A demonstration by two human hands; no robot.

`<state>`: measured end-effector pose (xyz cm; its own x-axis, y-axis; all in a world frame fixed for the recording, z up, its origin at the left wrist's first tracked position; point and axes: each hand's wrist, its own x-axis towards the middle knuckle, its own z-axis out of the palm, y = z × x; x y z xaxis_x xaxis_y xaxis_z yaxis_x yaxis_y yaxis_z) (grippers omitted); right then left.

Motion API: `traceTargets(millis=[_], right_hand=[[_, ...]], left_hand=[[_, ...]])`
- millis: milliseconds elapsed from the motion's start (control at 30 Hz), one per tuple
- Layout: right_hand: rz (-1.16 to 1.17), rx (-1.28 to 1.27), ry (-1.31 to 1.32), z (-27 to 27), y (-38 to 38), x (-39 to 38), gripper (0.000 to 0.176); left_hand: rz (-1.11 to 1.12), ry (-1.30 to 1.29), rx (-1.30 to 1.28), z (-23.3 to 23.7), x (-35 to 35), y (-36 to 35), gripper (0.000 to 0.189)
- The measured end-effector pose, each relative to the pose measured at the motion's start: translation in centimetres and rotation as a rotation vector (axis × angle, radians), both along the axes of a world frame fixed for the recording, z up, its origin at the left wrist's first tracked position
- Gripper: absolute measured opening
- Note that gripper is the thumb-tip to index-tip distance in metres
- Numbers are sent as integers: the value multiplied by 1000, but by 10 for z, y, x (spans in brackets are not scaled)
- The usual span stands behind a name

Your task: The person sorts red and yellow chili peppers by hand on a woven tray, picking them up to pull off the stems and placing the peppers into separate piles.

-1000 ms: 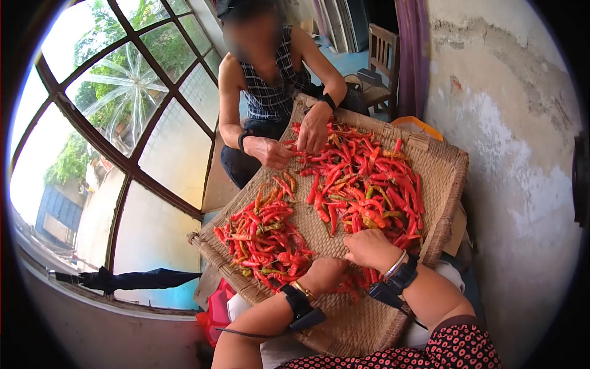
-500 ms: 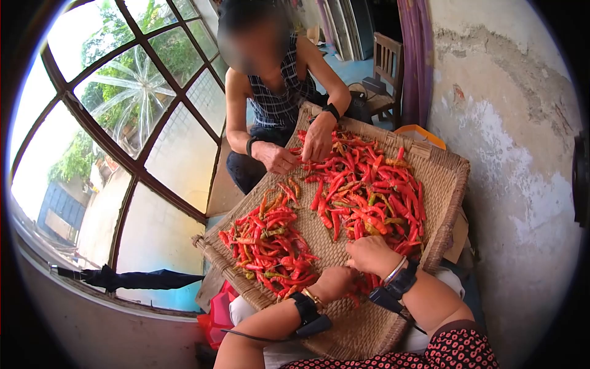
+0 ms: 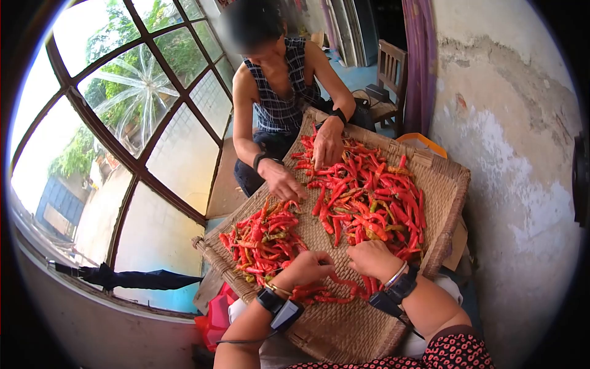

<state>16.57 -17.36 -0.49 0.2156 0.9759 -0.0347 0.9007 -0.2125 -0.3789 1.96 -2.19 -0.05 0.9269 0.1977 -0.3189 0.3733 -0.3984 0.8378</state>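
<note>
My left hand [image 3: 309,269] is over the near edge of the smaller pile of red chili peppers [image 3: 261,237], fingers curled inward; whatever they hold is hidden. At the near edge of the larger chili pile [image 3: 384,197], my right hand [image 3: 372,258] has its fingers bent down and closed, with the tips out of sight. Both piles lie on a woven basket tray [image 3: 452,203]. Several loose chilies [image 3: 329,292] lie between and below my hands. Some peppers are greenish or brownish.
Across the tray a person [image 3: 279,92] has one hand [image 3: 329,144] on the larger pile and the other [image 3: 283,181] by the smaller pile. A barred window [image 3: 141,166] and a folded umbrella [image 3: 141,280] are on the left. A plastered wall [image 3: 510,154] stands right; a wooden chair [image 3: 392,74] is behind.
My left hand has moved left and up, away from my right hand, to the smaller pile. My right hand has barely moved. The other person's hands have separated, one reaching toward the smaller pile.
</note>
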Motion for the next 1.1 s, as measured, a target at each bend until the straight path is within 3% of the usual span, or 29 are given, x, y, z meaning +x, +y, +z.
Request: traceTargets(millis=[100,167,233,367,433,633,700,733,767,967,1100], right_hand=[[-2,-53,-16,0,2,1,24],[-5,-79,-26,3,2,0,24],[-8,-79,-22,5,2,0,23],[-9,-84,-10,11,2,-1,22],[-8,-84,-13,9,2,-1,23],[11,-85,-12,7,1,-1,25],[16,-71,-7,7,0,-1,26],[14,-92,-12,9,0,-2,25],[12,-112,-17,10,1,-2,24],[46,-96,4,11,-1,-4,24],[57,-142,9,3,2,-3,24]], left_hand=[[205,-82,39,11,12,22,10],[424,-310,-123,12,24,33,9],[601,-416,-86,21,37,38,8],[796,-665,-107,-3,60,53,9],[802,-711,194,-12,68,52,13],[412,-426,310,-25,52,21,34],[192,-134,349,-8,39,15,37],[61,-175,506,-14,33,20,36],[61,-175,506,-13,25,19,36],[-232,59,1071,5,-22,-5,35],[-273,49,1066,-12,-37,-6,24]])
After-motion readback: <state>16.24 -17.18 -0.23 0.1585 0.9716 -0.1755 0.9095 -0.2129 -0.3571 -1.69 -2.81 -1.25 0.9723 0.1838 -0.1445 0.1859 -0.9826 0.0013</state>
